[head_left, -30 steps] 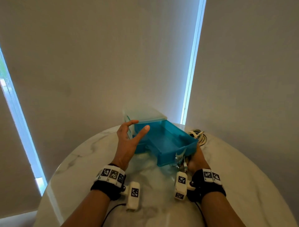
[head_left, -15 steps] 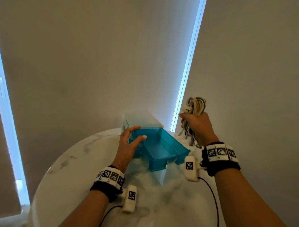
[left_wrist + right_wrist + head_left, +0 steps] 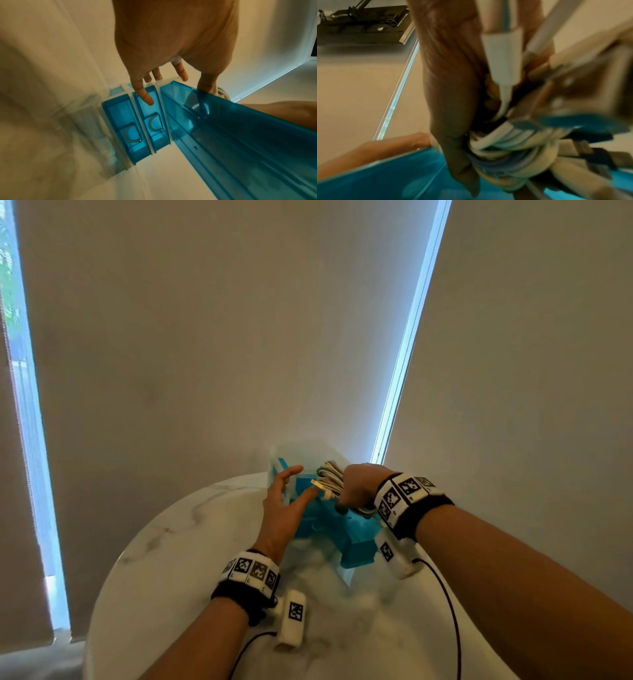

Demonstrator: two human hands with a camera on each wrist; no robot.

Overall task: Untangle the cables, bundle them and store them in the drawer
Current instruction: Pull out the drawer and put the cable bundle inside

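Observation:
A small clear cabinet (image 3: 284,455) with blue drawers stands at the far edge of the round marble table. Its top blue drawer (image 3: 356,537) (image 3: 243,135) is pulled out toward me. My right hand (image 3: 356,487) (image 3: 452,108) grips a coiled bundle of white and beige cables (image 3: 330,479) (image 3: 513,146) and holds it over the drawer's inner end. My left hand (image 3: 284,501) (image 3: 164,67) is open with straight fingers; its fingertips (image 3: 145,97) touch the cabinet front beside the pulled-out drawer. Two lower blue drawers (image 3: 135,128) are pushed in.
The marble table (image 3: 178,570) has free surface in front and to the left of the cabinet. Grey blinds hang right behind the cabinet, with bright window strips (image 3: 404,354) between them. Thin black wires (image 3: 448,611) trail from the wrist cameras across the table.
My right hand took the cable bundle from the table behind the drawer, lifted it high, then brought it left and down over the drawer. My left hand has stayed at the cabinet.

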